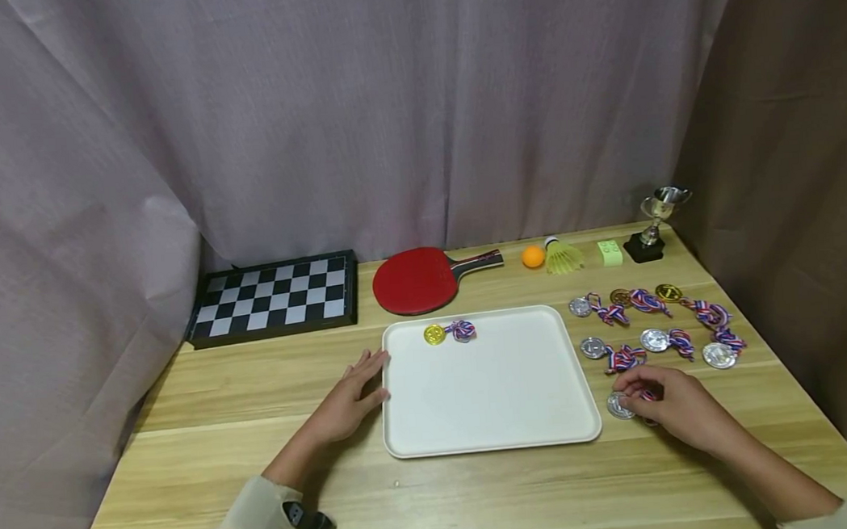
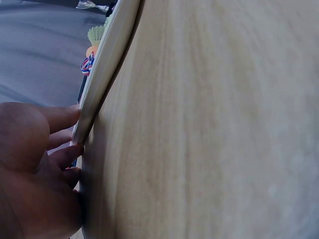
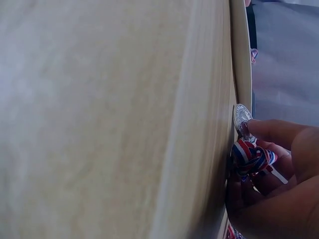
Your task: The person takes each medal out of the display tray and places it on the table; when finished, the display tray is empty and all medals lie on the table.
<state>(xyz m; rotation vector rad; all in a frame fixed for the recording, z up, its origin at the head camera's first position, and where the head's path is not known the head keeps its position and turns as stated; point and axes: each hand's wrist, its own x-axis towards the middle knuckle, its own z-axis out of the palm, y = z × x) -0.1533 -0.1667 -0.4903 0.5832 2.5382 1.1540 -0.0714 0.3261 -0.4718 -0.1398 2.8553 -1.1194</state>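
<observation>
My left hand (image 1: 347,396) rests at the left rim of the white tray (image 1: 492,434), its fingers fairly straight and touching the edge. A gold medal (image 1: 435,334) with a bundled red, white and blue ribbon lies on the tray, toward its back left. Right of the tray, my right hand (image 1: 676,407) pinches a silver medal (image 1: 619,405) near where its ribbon joins. In the right wrist view the thumb presses on the silver disc (image 3: 242,115), and the knotted ribbon (image 3: 251,157) sits by the curled fingers. The medal is still at table level.
Several other medals, among them a silver one (image 1: 593,348) and a gold one (image 1: 669,292), lie right of the tray. Along the back are a checkered board (image 1: 273,298), red paddle (image 1: 416,281), orange ball (image 1: 533,257), shuttlecock (image 1: 563,256), green block (image 1: 610,253) and trophy (image 1: 656,224).
</observation>
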